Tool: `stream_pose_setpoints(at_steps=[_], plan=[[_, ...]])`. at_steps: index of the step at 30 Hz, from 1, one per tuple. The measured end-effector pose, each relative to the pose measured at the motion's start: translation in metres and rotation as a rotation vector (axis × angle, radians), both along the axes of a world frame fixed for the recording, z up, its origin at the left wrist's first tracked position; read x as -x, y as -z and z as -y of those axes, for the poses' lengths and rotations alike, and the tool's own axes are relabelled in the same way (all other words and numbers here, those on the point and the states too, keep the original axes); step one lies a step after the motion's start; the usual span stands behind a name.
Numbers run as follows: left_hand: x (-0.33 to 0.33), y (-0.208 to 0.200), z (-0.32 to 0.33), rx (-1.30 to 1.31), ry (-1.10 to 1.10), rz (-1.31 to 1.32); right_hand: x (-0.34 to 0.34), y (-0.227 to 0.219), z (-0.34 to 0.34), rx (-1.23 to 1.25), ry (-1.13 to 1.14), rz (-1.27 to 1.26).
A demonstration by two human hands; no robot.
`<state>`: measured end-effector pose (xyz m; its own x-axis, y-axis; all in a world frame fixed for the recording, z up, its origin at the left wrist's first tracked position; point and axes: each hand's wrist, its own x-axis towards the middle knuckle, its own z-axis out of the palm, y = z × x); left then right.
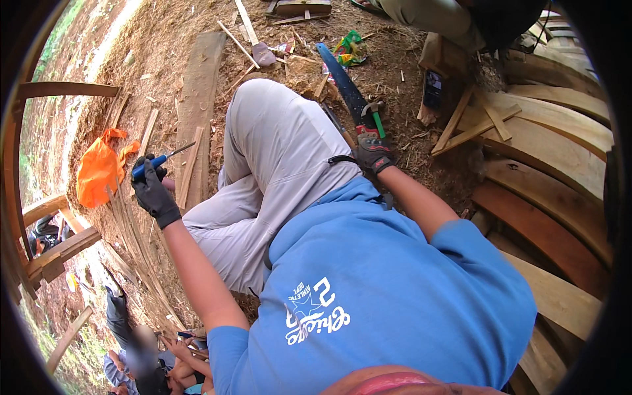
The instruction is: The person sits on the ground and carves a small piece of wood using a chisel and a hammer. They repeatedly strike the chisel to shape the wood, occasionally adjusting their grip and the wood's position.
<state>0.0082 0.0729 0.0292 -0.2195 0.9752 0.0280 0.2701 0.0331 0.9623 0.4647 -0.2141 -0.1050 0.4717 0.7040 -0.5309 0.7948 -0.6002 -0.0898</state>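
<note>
My left hand [157, 191], in a dark glove, is raised and closed around the blue handle of a screwdriver [149, 166]. Its thin metal shaft points up and to the right, beside my bent knee. Low at my right side, my right hand [374, 153], in a black and red glove, is closed at the lower end of a green-handled hammer [378, 123]; the fingers are partly hidden. The hammer's metal head lies over a hand saw [343, 82] with a long dark blue blade. A slim tool with a wooden handle [347, 136] lies just left of that hand.
Long planks [203, 85] and wood strips lie on the chip-covered ground, near an orange bag [99, 172]. Curved timber pieces [536, 217] are stacked at right. A phone [432, 89] leans on a block. People sit at the lower left, and another person [428, 16] is ahead.
</note>
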Motion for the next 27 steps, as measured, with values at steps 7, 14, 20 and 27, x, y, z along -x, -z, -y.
stream_pose_setpoints(at_steps=[7,14,20,27], plan=[[-0.016,-0.043,0.029,0.000,0.008,0.024,0.001,0.107,0.009,-0.177,-0.164,0.179],[0.011,-0.044,0.057,0.000,-0.054,0.157,-0.025,0.073,0.023,-0.205,-0.217,-0.076],[0.059,-0.005,0.075,0.008,-0.255,0.509,-0.043,-0.019,-0.014,-0.109,-0.085,-0.007],[0.097,0.049,0.065,-0.048,-0.468,0.777,-0.031,-0.065,-0.216,-0.458,-0.267,0.036]])
